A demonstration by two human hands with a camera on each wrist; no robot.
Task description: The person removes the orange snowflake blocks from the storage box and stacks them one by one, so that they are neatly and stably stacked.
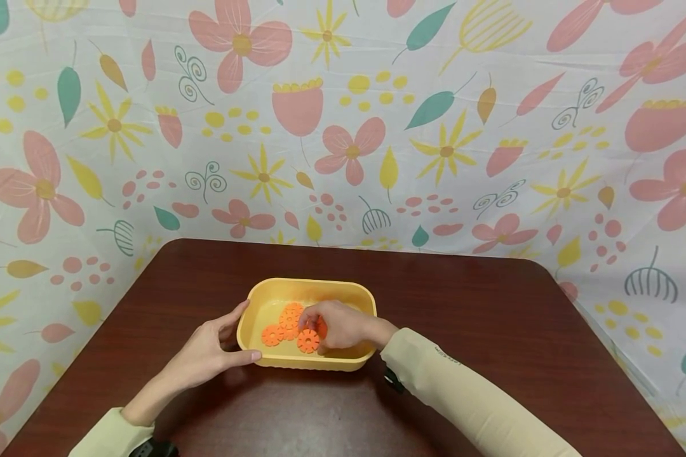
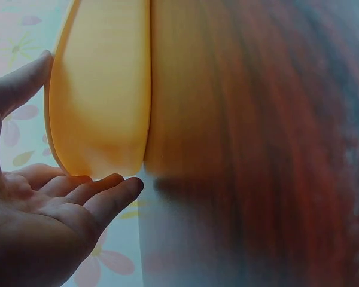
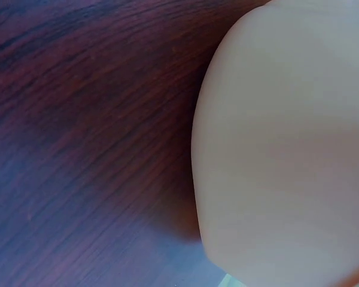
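Observation:
A yellow plastic basin (image 1: 343, 363) stands on the table. My left hand (image 1: 208, 346) holds its left end, thumb at the near rim and fingers against the end wall; in the left wrist view the left hand (image 2: 54, 203) spans that same basin (image 2: 102, 89). Several orange notched interlocking discs (image 1: 272, 335) lie inside, some overlapping. My right hand (image 1: 343, 325) reaches into the basin with curled fingers and grips an orange disc (image 1: 308, 341). Another bit of orange shows under its palm. The right wrist view shows mostly sleeve (image 3: 287, 143), hiding that hand.
The dark red-brown wooden table (image 1: 463, 317) has rounded far corners. Behind it hangs a white cloth (image 1: 411, 209) printed with flowers and leaves. A dark wrist strap (image 1: 393, 379) shows under the right sleeve.

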